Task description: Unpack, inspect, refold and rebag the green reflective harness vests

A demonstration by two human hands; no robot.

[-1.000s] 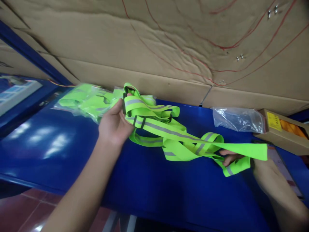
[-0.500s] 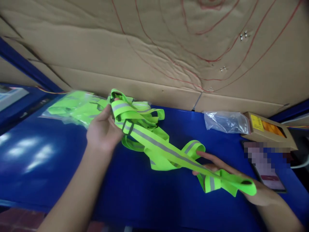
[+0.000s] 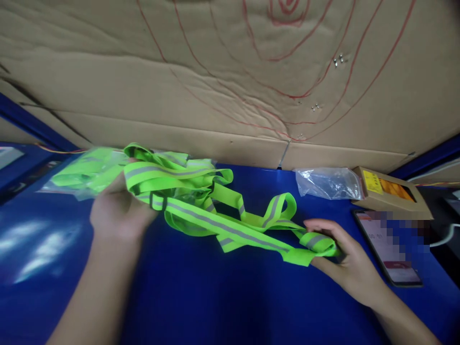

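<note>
A neon green reflective strap harness (image 3: pixel 230 231) with grey stripes stretches between my two hands above a blue table. My left hand (image 3: pixel 120 206) grips its bundled loops at the left, close to a black slide buckle (image 3: pixel 158 201). At the other end, my right hand (image 3: pixel 347 256) has its fingers curled round a gathered part of the strap. Some loops sag between the hands, and one loop stands up near the right hand. The left fingertips are mostly hidden behind the webbing.
Clear plastic bags with more green straps (image 3: pixel 84 170) lie behind my left hand. At the right are a clear plastic bag (image 3: pixel 328 183), a cardboard box (image 3: pixel 391 191) and a phone (image 3: pixel 386 249). Cardboard (image 3: pixel 230 86) with red lines stands behind the blue table (image 3: pixel 201 297).
My left hand has moved left with the bundle. My right hand has turned and closed round the strap end, which hung over its wrist before. The strap between them is drawn longer.
</note>
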